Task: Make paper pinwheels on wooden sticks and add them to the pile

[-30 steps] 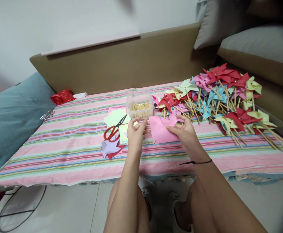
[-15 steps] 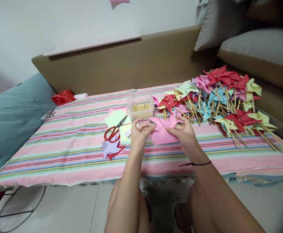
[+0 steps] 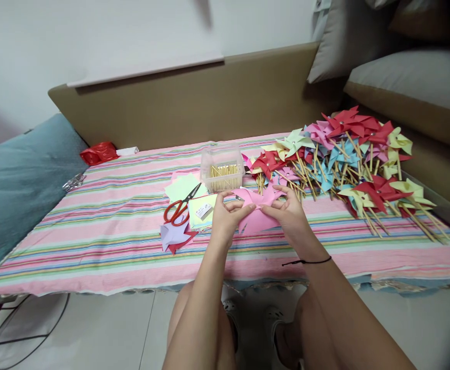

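Observation:
Between my two hands is a pink paper pinwheel [image 3: 256, 224], its tips partly folded in toward the middle. My left hand [image 3: 228, 213] grips its left side, thumb pressed near the centre. My right hand [image 3: 287, 208] pinches the other side, with its thumb also close to the centre. Just behind the paper stands a clear plastic box [image 3: 222, 154] of thin wooden sticks [image 3: 225, 174]. Left of my left hand, red-handled scissors [image 3: 178, 209] rest on pale paper sheets [image 3: 185, 189], beside a small white-labelled packet [image 3: 204, 211].
A heap of finished pinwheels [image 3: 344, 149] on sticks covers the right side of the striped cloth [image 3: 105, 221]. Purple and red cut paper pieces [image 3: 174, 235] lie at left. Farther left are a red plastic bag [image 3: 99, 153] and a blue cushion [image 3: 28, 180].
My left thumb has moved right to the middle of the pink paper, bringing a tip inward. Both thumbs now nearly meet there. The view has shifted slightly.

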Motion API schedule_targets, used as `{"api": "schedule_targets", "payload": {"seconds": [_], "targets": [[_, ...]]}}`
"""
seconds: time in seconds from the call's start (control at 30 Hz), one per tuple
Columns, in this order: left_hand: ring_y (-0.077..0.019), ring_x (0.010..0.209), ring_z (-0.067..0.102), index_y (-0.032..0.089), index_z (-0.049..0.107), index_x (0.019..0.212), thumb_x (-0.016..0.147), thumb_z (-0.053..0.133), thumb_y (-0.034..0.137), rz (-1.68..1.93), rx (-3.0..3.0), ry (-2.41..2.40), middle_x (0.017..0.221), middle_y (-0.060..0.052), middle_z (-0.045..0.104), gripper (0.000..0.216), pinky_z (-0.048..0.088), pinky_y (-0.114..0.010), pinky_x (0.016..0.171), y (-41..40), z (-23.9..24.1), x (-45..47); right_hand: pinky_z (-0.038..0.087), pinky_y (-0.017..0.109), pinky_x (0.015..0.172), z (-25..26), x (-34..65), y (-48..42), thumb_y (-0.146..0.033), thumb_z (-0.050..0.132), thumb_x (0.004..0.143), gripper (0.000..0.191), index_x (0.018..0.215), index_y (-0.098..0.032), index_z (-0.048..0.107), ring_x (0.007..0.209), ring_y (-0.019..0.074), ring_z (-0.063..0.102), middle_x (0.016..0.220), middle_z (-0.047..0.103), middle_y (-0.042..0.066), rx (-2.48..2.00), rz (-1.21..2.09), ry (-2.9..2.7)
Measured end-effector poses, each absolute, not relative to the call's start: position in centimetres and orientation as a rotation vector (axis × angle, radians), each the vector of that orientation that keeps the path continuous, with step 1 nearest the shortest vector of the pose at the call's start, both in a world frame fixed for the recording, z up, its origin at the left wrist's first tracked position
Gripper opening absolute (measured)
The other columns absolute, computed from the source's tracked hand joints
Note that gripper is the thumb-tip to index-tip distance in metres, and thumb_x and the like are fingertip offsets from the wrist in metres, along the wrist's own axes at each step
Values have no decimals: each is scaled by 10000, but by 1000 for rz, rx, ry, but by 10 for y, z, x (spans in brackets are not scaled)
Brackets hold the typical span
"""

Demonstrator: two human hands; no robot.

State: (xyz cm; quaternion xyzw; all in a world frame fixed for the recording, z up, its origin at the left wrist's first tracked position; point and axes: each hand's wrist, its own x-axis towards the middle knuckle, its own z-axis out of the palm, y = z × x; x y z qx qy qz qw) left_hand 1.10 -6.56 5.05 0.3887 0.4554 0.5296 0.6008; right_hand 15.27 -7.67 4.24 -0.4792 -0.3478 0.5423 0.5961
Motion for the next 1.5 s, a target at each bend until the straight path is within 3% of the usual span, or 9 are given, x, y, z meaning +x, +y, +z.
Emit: {"api": "schedule_targets", "payload": {"seconds": [0.33,0.67,0.87,1.5], "targets": [[-129,478,595,213,443,1007,527,863,351,1200,1022,1145,619,31,679,653,426,-217,489,-66,51,11,517,328,595,41,153,-76,-367,869,480,814,1126,-251,388,566,186,639,532,584,-97,-1119,1253,-829],[-134,490,600,213,434,1018,533,850,331,1237,1042,1188,598,34,664,650,454,-227,513,-65,50,14,514,291,583,42,152,-76,-331,878,486,797,1117,-247,398,551,157,633,569,636,-78,-1083,1274,-803],[-139,507,607,213,429,1024,542,838,306,1228,1027,1185,619,26,670,639,471,-243,534,-66,53,14,504,280,582,41,153,-75,-289,868,505,768,1114,-243,402,527,144,617,517,583,-115,-1067,1274,-797],[-112,417,536,221,400,1018,562,804,265,1315,1014,1243,585,45,642,610,396,-200,442,-64,51,16,523,306,623,40,149,-75,-338,855,516,771,1141,-239,414,583,155,648,607,653,-74,-1047,1283,-793]]}}
